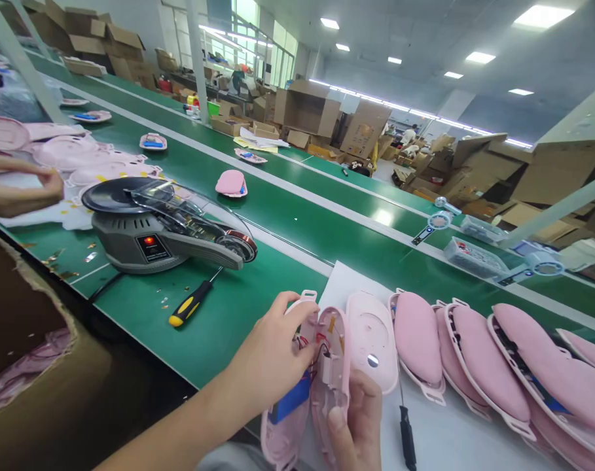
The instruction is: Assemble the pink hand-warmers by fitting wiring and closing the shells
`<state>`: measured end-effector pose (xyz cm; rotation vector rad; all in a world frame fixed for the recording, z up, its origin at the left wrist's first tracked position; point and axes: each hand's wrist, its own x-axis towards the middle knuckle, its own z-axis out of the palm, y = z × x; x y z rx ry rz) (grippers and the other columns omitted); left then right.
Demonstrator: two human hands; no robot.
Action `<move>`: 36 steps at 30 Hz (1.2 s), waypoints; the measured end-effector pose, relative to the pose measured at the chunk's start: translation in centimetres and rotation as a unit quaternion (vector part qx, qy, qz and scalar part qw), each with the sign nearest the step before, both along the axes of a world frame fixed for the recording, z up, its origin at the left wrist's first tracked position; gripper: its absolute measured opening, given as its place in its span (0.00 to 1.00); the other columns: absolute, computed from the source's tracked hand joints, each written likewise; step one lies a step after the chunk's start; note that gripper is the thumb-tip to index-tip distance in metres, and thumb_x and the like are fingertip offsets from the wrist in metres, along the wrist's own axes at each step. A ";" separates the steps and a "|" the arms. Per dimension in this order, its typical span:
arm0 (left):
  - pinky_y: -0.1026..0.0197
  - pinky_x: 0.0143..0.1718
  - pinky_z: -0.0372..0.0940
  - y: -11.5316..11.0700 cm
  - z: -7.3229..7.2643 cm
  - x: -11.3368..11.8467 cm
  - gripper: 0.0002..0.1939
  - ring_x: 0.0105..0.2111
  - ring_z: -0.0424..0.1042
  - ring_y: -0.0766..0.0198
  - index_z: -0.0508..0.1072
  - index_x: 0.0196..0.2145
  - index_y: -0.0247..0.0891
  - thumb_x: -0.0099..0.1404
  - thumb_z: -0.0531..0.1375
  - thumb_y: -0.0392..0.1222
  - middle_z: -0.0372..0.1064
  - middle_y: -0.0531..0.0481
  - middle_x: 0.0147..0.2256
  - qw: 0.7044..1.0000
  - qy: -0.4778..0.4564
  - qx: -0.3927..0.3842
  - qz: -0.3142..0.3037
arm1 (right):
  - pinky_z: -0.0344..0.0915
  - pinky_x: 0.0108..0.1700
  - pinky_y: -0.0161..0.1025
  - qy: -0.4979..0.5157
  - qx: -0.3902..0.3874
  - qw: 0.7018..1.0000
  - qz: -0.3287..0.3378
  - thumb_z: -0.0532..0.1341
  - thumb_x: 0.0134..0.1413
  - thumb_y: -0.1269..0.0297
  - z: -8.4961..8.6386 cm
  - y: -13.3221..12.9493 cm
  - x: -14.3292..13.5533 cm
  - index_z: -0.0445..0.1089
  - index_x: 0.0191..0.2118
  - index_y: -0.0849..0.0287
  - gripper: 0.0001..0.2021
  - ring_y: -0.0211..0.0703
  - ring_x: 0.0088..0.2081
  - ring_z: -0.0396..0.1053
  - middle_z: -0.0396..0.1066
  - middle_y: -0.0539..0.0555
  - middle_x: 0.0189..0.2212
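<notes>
A pink plastic case stands opened in two halves in front of me. Its left shell carries a blue battery pack. The right shell has a white component and thin red and black wires inside. My left hand reaches over the left shell, thumb and fingers closed around the wires between the halves; the exact point of grip is partly hidden. My right hand grips the right shell from its outer side, thumb on the rim. Beside it lie a pink cover and a black-handled screwdriver.
Several pink cases line the right on white paper. A grey tape dispenser and a yellow-black screwdriver lie left. Another person's hand is at far left. A green conveyor carries pink parts beyond.
</notes>
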<state>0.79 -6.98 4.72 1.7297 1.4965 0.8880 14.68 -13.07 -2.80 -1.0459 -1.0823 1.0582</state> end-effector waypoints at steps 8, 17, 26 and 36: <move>0.53 0.40 0.65 -0.5 0.9 0.3 0.13 0.41 0.70 0.53 0.73 0.36 0.39 0.59 0.51 0.31 0.64 0.42 0.48 0.997 0.076 0.025 -0.019 | 0.66 0.51 0.43 -0.019 -0.035 0.999 -0.007 0.60 0.57 0.49 1.0 -0.3 -1.2 0.59 0.50 0.49 0.18 0.48 0.55 0.66 0.61 0.57 0.59; 0.50 0.56 0.58 -0.4 -1.0 -0.7 0.36 0.54 0.66 0.49 0.53 0.64 0.42 0.58 0.58 0.38 0.63 0.43 0.58 0.974 -0.212 -0.061 -0.041 | 0.65 0.52 0.42 -0.003 -0.167 0.986 0.023 0.60 0.56 0.49 3.2 0.3 0.3 0.58 0.52 0.47 0.20 0.46 0.52 0.68 0.68 0.52 0.53; 0.50 0.62 0.53 -0.9 -2.2 -1.1 0.42 0.64 0.52 0.51 0.50 0.65 0.40 0.53 0.52 0.25 0.51 0.43 0.64 0.988 -0.148 -0.017 -0.042 | 0.71 0.42 0.40 -0.026 -0.184 0.982 0.044 0.64 0.51 0.50 4.5 0.7 -0.2 0.61 0.49 0.50 0.22 0.48 0.46 0.72 0.69 0.56 0.52; 0.50 0.52 0.63 -1.4 -2.4 -1.1 0.42 0.54 0.64 0.49 0.52 0.64 0.48 0.52 0.51 0.25 0.55 0.45 0.60 0.994 -0.103 0.010 -0.044 | 0.70 0.47 0.40 -0.077 -0.170 0.982 0.038 0.65 0.50 0.49 4.5 0.2 -1.1 0.62 0.48 0.50 0.22 0.47 0.51 0.70 0.67 0.54 0.54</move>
